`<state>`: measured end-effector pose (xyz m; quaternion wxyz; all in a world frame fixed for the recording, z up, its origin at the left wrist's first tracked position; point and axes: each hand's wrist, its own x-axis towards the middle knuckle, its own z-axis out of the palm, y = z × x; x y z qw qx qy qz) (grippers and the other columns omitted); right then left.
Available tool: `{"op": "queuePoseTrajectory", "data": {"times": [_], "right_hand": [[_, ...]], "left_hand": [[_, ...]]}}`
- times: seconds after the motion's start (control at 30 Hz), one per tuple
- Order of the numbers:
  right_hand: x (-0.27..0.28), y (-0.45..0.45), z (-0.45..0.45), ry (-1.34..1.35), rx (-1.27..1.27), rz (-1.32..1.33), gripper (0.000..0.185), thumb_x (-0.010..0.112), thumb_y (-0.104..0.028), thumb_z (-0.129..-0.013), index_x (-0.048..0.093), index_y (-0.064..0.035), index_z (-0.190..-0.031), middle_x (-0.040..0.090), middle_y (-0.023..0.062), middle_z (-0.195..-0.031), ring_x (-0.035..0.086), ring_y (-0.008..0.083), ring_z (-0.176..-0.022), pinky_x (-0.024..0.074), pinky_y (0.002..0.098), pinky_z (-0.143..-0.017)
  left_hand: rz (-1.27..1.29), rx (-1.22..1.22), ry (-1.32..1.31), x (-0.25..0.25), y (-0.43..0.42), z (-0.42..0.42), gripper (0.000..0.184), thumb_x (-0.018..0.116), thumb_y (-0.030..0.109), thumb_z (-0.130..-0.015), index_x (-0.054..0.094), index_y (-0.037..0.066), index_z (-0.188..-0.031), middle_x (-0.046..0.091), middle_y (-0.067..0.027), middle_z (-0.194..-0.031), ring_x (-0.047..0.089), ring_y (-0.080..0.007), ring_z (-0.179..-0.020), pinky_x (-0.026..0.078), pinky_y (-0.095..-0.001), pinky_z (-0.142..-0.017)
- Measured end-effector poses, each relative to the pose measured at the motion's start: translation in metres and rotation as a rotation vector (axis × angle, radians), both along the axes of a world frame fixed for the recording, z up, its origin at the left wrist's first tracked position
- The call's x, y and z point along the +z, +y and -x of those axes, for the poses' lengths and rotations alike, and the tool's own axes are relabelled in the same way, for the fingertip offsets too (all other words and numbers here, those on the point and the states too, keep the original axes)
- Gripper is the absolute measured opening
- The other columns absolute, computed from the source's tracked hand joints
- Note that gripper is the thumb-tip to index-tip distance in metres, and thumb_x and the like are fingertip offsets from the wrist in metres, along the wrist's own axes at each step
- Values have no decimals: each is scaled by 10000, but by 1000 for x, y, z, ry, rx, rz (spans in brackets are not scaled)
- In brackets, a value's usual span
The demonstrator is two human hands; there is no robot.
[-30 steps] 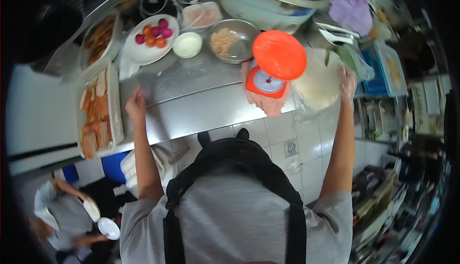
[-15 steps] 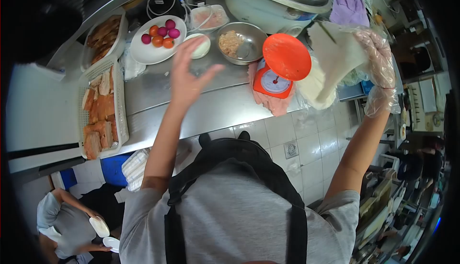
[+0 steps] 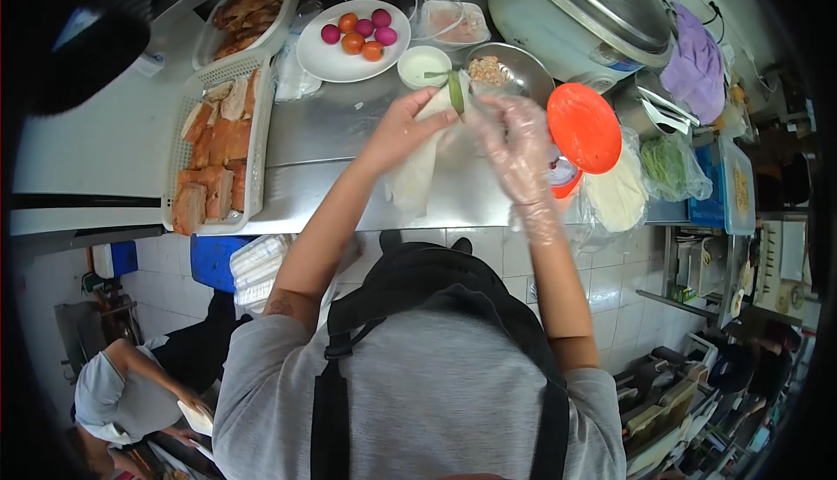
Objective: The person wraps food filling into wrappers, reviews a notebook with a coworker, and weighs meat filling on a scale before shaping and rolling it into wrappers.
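My bare left hand (image 3: 408, 134) is closed on a limp white sheet (image 3: 417, 170), which hangs down over the steel counter's front part. A green leaf strip (image 3: 456, 95) lies at the sheet's top, near my left fingertips. On the other side of the sheet is my right hand (image 3: 520, 144), in a clear plastic glove. Its fingers are smeared by motion, so their grip is unclear. Just beyond my hands stand a small white bowl (image 3: 425, 65) and a steel bowl (image 3: 534, 70) with pale minced filling (image 3: 488, 70). Beside my right hand is an orange scale (image 3: 584, 129), its dial partly hidden.
At left are a basket (image 3: 260, 153) of browned meat slabs and a tray (image 3: 202, 44) of meat pieces. A plate (image 3: 318, 60) holds orange and purple balls. Behind stands a large lidded cooker (image 3: 558, 40). More white sheets (image 3: 615, 192) lie right. Another person (image 3: 144, 384) is lower left.
My right hand has come in from the far right with the white sheet and green strip. My left hand, spread before, has closed on the sheet. The view has shifted leftward.
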<state>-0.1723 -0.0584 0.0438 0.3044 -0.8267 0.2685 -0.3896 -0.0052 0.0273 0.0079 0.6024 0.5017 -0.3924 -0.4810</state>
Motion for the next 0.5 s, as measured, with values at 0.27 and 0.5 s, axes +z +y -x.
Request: {"op": "queuePoseTrajectory", "data": {"times": [0.27,0.5], "right_hand": [[-33,17,-1,-53,-76,79,204,679,-178,-815,685,-44,-968,666,153,-842,633,314,-786,488,406,-728],[-12,9,30,-216,-93,-313,221,719,-162,-784,692,-35,-962,670,130,-842,630,236,-786,497,355,-697]], "left_hand": [[-6,-29,-212,-12,9,18,230,646,83,-862,581,19,-1073,626,-5,-965,573,-60,-857,466,-223,-761],[-8,59,-251,-5,-3,53,208,663,100,-846,619,12,-1030,650,-28,-920,578,-65,-832,469,-236,-738]]}}
